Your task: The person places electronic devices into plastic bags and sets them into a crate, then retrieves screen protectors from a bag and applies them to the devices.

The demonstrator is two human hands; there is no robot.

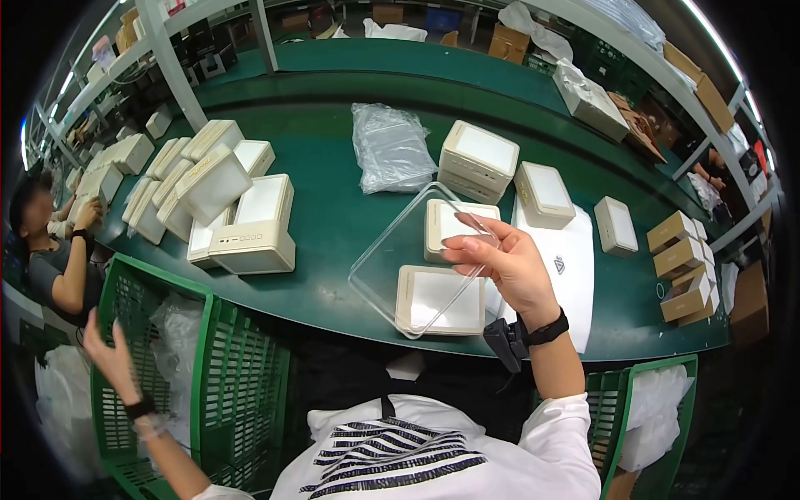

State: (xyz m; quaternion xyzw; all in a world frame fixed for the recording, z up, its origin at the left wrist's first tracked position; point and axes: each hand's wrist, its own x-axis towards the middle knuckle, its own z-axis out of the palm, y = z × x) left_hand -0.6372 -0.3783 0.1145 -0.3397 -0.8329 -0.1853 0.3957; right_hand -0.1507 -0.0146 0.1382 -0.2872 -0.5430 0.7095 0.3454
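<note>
My right hand (pixel 512 262) pinches a transparent rectangular plastic cover (pixel 383 258) by its right edge, holding it tilted above the table. Under and behind it, two cream boxy devices with white panels lie on the table: a nearer one (pixel 446 312) and a farther one (pixel 442 233), both partly seen through the cover. My left hand (pixel 115 358) is raised over the left green crate (pixel 204 367), fingers apart and slightly blurred, with nothing in it. Crumpled transparent plastic bags (pixel 177 358) lie inside that crate.
Stacked cream devices (pixel 479 158) and a pile of them (pixel 242 208) stand on the green table (pixel 325 158). Flat plastic bags (pixel 390 146), a white sheet (pixel 575 283) and small brown boxes (pixel 683 258) lie there too. A co-worker (pixel 58 258) is at left; another green crate (pixel 604 412) is at right.
</note>
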